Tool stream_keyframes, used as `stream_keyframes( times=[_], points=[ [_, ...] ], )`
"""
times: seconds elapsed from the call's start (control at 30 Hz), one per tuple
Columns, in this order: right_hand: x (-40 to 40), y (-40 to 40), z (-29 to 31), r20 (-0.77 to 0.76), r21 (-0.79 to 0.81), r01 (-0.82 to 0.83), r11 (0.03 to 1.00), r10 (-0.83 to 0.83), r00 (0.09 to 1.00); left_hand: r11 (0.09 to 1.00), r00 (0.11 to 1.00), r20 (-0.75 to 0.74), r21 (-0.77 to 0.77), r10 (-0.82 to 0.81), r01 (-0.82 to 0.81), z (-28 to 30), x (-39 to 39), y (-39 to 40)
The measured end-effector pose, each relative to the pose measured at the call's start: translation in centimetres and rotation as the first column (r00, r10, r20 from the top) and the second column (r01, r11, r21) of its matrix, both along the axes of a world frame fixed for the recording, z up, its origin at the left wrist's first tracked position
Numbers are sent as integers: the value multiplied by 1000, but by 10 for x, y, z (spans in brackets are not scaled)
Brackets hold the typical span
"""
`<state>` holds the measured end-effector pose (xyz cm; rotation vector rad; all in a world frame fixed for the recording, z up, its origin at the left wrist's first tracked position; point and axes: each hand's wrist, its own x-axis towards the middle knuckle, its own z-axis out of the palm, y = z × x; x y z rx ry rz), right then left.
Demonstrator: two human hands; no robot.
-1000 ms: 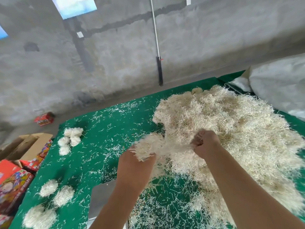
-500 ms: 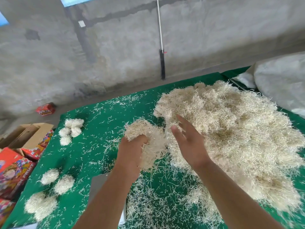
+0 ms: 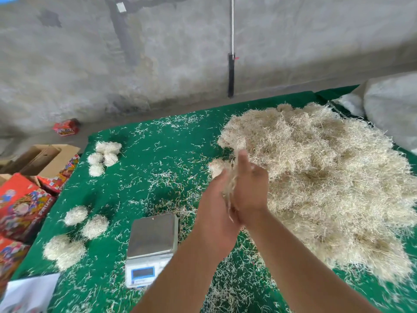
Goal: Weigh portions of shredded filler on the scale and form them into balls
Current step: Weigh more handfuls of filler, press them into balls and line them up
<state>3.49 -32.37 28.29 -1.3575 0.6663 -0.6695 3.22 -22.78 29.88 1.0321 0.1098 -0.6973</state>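
Two hands, the left hand [image 3: 214, 206] and right hand [image 3: 250, 190], press palm to palm around a clump of filler [image 3: 230, 188], just right of the scale [image 3: 153, 236], near the big pile [image 3: 327, 177].

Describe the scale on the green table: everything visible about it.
The scale is a small digital bench scale with a square, shiny metal platform on a white body. A bluish display panel sits on its near face; no reading is legible. It stands flat on the green table cover, left of the person's forearms, with loose shreds scattered around it. The platform looks bare, and neither hand touches it.
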Motion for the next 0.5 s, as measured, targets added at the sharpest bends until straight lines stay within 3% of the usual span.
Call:
stream_keyframes(
  times=[0.07, 0.1, 0.17, 0.2, 0.3, 0.33, 0.4, 0.43, 0.47, 0.5],
  points=[
    [2, 0, 3, -67, 303, -12, 953, 34, 997, 977, 943, 286, 176, -169, 121, 5, -10, -1],
    [1, 5, 4, -44, 428, -81, 900, 110, 993, 945, 877, 424, 313, -225, 91, 6, -10, 0],
    [0, 23, 4, 117, 570, -271, 775, 250, 961, 845, 692, 660, 517, -292, -136, -3, -6, 0],
    [-3, 29, 1, 168, 596, -355, 720, 320, 932, 805, 610, 742, 527, -279, -273, -9, -4, 2],
    [-13, 36, -5, 306, 730, -467, 500, 372, 877, 733, 532, 813, 510, -238, -451, -31, 11, 15],
    [-16, 35, -8, 261, 733, -440, 520, 383, 886, 700, 529, 812, 527, -247, -482, -36, 18, 20],
    [-20, 32, -6, 222, 815, -376, 441, 362, 905, 668, 537, 809, 539, -241, -513, -41, 32, 25],
    [-23, 30, -12, 101, 762, -319, 564, 382, 919, 676, 569, 793, 542, -217, -499, -42, 39, 26],
    [-29, 29, -20, 69, 728, -330, 601, 415, 907, 700, 629, 762, 534, -155, -474, -39, 43, 26],
    [-30, 28, -28, 157, 833, -365, 416, 454, 877, 744, 704, 709, 495, -47, -449, -34, 46, 26]
  ],
)
